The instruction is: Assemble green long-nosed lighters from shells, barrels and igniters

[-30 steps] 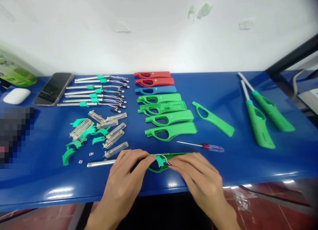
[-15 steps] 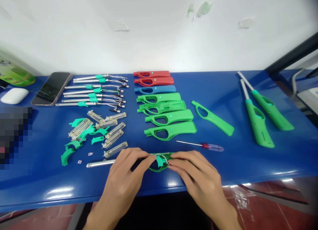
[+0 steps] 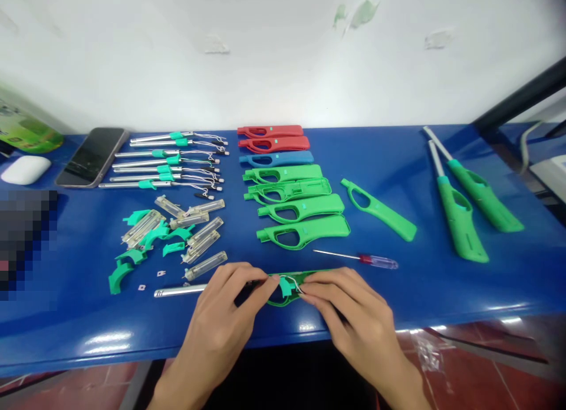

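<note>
A half casing of a green gas lighter (image 3: 276,304) lies near the table's front edge, its hollow side up. Inside it sit a teal trigger (image 3: 285,287) and a looped white wire (image 3: 292,278). My left hand (image 3: 223,315) is closed on the casing's left part, thumb and fingertips beside the trigger; the metal tube (image 3: 179,291) sticks out left from under it. My right hand (image 3: 360,310) grips the casing's right part, its fingertips pressed together where the wire ends. Those fingers hide whatever is at the wire's end.
Behind my hands lie several casing halves (image 3: 305,228) and a screwdriver (image 3: 378,262). To the left are clear fuel tanks (image 3: 206,266), loose teal triggers (image 3: 120,275), wired tubes (image 3: 145,154) and a phone (image 3: 94,157). Two whole lighters (image 3: 462,221) lie at right.
The casing and trigger between my hands have shifted very slightly to the right. Both hands keep nearly the same grip and place.
</note>
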Demonstrator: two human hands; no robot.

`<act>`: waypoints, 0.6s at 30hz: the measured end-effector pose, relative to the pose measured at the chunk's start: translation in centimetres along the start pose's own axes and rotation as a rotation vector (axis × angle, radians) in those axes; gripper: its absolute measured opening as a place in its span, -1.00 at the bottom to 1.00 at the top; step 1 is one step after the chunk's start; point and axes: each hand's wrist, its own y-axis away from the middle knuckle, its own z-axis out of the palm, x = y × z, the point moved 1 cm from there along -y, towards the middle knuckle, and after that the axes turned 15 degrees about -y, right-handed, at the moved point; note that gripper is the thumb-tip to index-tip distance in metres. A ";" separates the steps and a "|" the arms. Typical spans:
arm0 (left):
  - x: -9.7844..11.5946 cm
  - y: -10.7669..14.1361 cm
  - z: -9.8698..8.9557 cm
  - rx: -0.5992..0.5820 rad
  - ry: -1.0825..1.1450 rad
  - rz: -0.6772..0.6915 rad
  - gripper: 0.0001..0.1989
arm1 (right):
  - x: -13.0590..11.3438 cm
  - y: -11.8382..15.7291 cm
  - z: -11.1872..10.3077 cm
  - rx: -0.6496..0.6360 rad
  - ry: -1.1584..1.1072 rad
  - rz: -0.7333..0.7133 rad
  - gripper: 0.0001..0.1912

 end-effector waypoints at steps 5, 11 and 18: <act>0.4 0.0 -0.3 -0.028 -0.007 -0.003 -0.63 | -0.1 -0.1 -0.2 0.009 -0.007 -0.006 -0.78; 1.1 -0.1 -0.4 -0.020 0.010 -0.021 -0.75 | -0.1 -0.1 -0.3 0.006 0.023 -0.029 -0.75; 1.1 -0.1 -0.2 -0.019 0.028 -0.033 -0.75 | -0.2 0.2 -0.2 0.084 0.026 -0.018 -0.79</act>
